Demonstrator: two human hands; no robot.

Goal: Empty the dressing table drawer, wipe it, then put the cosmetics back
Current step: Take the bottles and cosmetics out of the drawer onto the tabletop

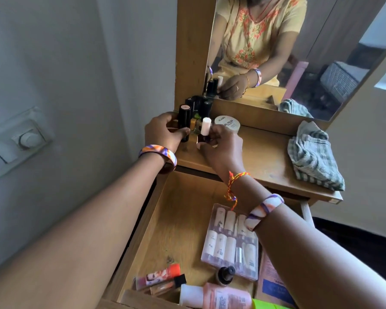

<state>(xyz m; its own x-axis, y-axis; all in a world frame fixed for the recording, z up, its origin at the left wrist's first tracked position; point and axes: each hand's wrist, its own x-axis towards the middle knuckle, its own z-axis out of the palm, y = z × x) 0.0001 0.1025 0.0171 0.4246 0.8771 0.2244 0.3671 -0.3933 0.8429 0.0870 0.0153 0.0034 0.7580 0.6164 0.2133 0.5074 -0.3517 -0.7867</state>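
step: emptying drawer | left hand gripped black tube, right hand pinched white-capped bottle on bench at 12 o'clock | advice: seat bottle upright beside cluster, clear of cloth

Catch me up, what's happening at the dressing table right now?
A person is at the tabletop with both hands among a cluster of small cosmetics. The left hand holds a black tube; the right hand pinches a small bottle with a white cap beside a round jar. The drawer is open and still holds a clear pack of bottles, tubes and a pink bottle. A checked cloth lies on the tabletop.
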